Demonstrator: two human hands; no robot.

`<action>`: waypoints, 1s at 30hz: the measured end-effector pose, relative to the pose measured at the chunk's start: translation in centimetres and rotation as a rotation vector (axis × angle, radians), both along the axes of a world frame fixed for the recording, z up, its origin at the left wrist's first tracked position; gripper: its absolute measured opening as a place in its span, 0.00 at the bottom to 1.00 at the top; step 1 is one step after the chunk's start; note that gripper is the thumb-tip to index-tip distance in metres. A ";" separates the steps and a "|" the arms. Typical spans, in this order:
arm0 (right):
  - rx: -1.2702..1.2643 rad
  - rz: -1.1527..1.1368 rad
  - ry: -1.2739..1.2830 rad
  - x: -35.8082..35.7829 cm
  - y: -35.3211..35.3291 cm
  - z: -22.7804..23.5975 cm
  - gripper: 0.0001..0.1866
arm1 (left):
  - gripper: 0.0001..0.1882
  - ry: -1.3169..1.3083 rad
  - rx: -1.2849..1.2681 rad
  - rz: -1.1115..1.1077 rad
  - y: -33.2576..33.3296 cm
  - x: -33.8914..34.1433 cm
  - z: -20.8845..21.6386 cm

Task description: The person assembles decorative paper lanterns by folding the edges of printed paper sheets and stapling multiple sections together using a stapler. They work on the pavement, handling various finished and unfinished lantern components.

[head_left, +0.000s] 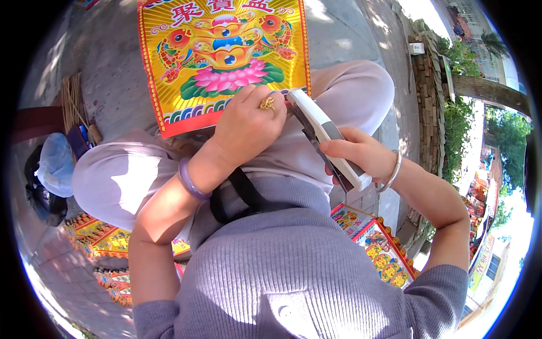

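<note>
A long white-and-grey stapler [323, 125] is gripped in my right hand [364, 155], which has a silver bangle at the wrist. Its far end meets the lower right edge of a bright yellow and red printed paper sheet [186, 93], close to the fingers of my left hand [251, 116]. That left hand is closed at the sheet's lower edge, pinching it; the fingertips are hidden underneath. A gold ring and a purple bangle are on it. Pink lotus, fish and ingot shapes decorate the sheet, which lies in front of my crossed legs.
Beside my left knee are a blue-white plastic bag [55, 164], a black bag [40, 195] and a bundle of thin sticks [73, 104]. More colourful printed paper pieces [116, 242] lie behind on the left, and others [384, 254] at the right. Stacked bricks [427, 107] line the right side.
</note>
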State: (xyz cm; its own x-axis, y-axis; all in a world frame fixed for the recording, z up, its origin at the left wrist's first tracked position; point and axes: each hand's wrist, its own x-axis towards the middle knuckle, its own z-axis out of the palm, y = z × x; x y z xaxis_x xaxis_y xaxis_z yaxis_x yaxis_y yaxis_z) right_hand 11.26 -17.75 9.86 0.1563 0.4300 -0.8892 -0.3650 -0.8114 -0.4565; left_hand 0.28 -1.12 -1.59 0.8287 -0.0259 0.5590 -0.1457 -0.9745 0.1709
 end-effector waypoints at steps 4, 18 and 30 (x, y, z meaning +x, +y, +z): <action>-0.020 -0.050 -0.059 0.1 -0.3 0.1 0.17 | 0.08 -0.028 0.050 0.100 1.4 -1.7 0.7; 0.005 0.030 -0.059 0.9 -1.2 -0.4 0.22 | 0.05 -0.078 -0.058 0.169 1.9 -3.3 0.2; 0.003 0.025 -0.041 1.4 -1.3 -0.1 0.21 | 0.08 -0.084 -0.108 0.126 2.1 -3.3 0.2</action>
State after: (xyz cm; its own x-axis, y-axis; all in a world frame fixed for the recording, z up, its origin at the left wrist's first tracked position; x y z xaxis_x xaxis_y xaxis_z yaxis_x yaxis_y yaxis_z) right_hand 12.65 -19.03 9.71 0.1822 0.4371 -0.8807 -0.3257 -0.8183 -0.4735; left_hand -2.97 1.03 -1.40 0.7720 0.1388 0.6203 -0.0423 -0.9625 0.2680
